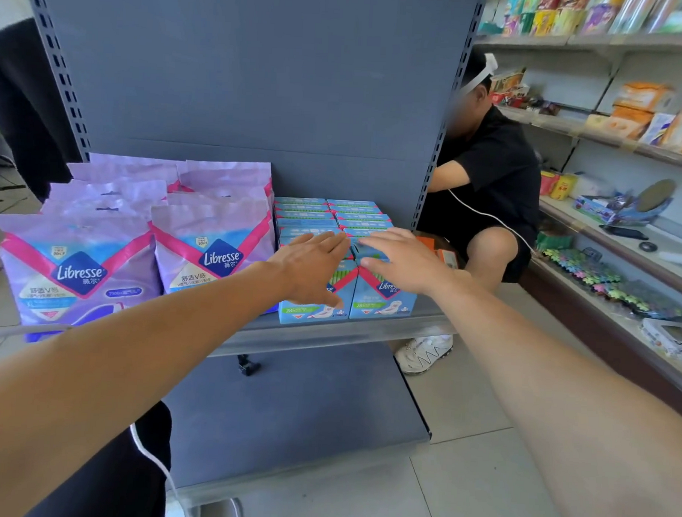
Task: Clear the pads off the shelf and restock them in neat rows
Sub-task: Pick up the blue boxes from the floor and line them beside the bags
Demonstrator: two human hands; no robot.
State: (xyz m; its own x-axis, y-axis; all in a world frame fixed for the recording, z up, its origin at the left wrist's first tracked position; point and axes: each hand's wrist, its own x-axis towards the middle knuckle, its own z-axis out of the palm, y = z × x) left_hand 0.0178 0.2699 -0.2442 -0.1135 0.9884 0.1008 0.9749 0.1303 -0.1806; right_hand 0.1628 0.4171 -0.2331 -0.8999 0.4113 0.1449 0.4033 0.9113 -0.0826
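Observation:
Two rows of blue Libresse pad boxes (384,299) stand on the grey shelf (328,330), running from its front edge to the back panel. To their left stand two rows of large purple Libresse pad bags (210,252). My left hand (311,265) lies flat with straight fingers over the top of the left front blue box. My right hand (402,261) lies with straight fingers on top of the right front blue box. Neither hand grips anything.
The grey back panel (261,79) rises behind the packs and a lower grey shelf (286,412) juts out below. A person in black (487,178) crouches right of the rack beside wall shelves (629,146) of goods. A white cable (154,461) hangs by my leg.

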